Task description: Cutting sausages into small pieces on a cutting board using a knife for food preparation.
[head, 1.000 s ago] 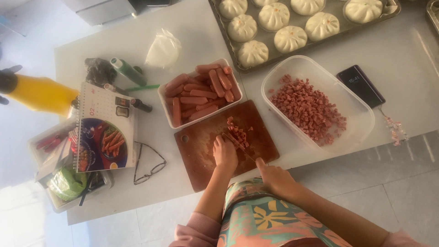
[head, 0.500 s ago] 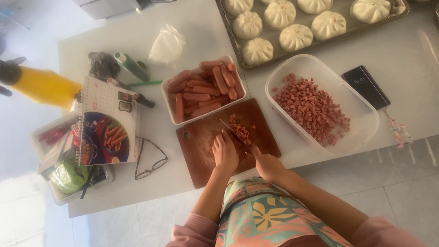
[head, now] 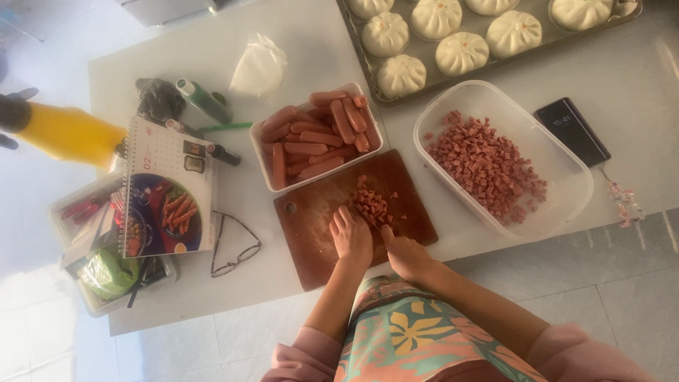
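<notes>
Cutting board [head: 318, 226]: brown wood, centre of white bench [head: 297, 42]. Diced sausage pile [head: 371, 204]: on board, toward 1 o'clock. My left hand [head: 351, 237]: flat on board, fingers together, tips at pile. My right hand [head: 407, 256]: grip closed round knife [head: 368, 216], blade at pile. Whole sausages tray [head: 318, 134]: 12 o'clock of board, touching. Clear tub [head: 566, 205] of dice: 3 o'clock. Glasses [head: 237, 244]: 9 o'clock.

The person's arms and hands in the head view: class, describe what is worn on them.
Both forearms are bare. Pink sleeves are pushed up, bunched near the elbows: left sleeve, right sleeve. The left hand and right hand wear no gloves; no rings or watch can be made out.
</notes>
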